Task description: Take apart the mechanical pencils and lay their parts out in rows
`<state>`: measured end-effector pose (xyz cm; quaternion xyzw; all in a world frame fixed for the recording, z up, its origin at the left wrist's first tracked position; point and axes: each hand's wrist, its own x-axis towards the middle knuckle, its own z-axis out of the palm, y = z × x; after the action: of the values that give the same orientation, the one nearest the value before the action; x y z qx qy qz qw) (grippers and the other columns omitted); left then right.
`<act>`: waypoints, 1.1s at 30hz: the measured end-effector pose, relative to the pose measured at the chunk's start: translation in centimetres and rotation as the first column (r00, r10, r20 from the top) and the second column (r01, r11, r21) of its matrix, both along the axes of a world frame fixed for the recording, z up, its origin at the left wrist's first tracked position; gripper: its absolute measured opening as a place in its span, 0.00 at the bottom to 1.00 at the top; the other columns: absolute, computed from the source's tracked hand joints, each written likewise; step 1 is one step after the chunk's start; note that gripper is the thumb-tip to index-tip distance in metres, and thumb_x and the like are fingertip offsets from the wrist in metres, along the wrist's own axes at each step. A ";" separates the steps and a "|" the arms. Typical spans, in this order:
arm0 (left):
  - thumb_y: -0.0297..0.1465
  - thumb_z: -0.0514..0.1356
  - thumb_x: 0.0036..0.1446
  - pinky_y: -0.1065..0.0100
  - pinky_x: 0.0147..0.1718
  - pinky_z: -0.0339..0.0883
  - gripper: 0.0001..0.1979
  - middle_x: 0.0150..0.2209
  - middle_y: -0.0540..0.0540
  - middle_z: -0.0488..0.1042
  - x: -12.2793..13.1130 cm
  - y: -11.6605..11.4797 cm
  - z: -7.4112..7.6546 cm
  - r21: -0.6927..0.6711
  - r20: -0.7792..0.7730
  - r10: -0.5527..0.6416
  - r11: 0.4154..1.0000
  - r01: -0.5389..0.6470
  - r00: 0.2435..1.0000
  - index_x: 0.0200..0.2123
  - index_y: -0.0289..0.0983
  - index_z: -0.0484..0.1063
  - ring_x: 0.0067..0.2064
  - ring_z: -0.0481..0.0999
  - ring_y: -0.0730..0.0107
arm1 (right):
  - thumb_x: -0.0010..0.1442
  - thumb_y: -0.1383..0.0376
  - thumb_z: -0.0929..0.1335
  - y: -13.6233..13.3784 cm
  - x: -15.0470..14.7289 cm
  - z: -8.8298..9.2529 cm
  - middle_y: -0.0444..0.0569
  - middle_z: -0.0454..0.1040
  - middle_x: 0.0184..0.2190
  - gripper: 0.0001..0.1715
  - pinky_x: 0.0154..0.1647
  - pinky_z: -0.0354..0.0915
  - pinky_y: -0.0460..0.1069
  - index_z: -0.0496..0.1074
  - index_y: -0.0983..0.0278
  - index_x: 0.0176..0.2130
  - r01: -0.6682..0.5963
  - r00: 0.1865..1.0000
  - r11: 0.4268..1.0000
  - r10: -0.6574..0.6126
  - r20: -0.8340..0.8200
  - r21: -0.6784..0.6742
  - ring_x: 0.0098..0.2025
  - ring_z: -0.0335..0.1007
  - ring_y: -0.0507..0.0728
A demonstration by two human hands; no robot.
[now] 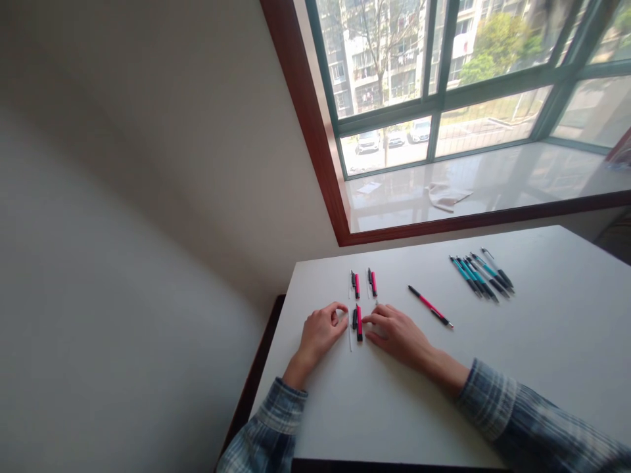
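Note:
My left hand [321,332] rests on the white table, thumb and index finger curved with a gap between them. Their tips are at a thin white pen refill [350,336]; whether they touch it I cannot tell. Beside the refill lie a short black pen part [354,319] and a red pen barrel [359,322] with a black end. To the right of the barrel is my right hand [397,334], its fingers apart and fingertips close to the barrel. Just beyond these, two similar groups of parts include a red barrel [357,286] and another red barrel [374,284].
A whole red-and-black pen [430,307] lies diagonally right of my right hand. Farther right, several teal-and-black pens [466,276] and a clear-and-black pen [497,269] lie side by side. The white table [394,414] meets the wall below a window sill holding a cloth [446,196].

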<state>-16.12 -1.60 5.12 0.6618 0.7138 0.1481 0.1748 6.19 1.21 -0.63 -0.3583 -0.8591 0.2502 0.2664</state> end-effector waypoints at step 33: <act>0.42 0.60 0.65 0.70 0.27 0.48 0.16 0.20 0.58 0.49 -1.3 5.8 -2.6 0.140 0.351 -0.217 0.974 0.178 0.911 0.44 0.39 0.82 0.23 0.50 0.74 | 0.65 0.69 0.67 1.5 -0.6 0.3 0.51 0.73 0.42 0.11 0.46 0.66 0.55 0.71 0.61 0.48 -0.077 0.989 0.996 0.070 0.127 0.055 0.43 0.68 0.60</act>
<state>-17.39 4.18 2.55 0.6999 0.5895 0.2870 0.2834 5.55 2.68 -0.29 -0.3333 -0.8937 0.2113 0.2134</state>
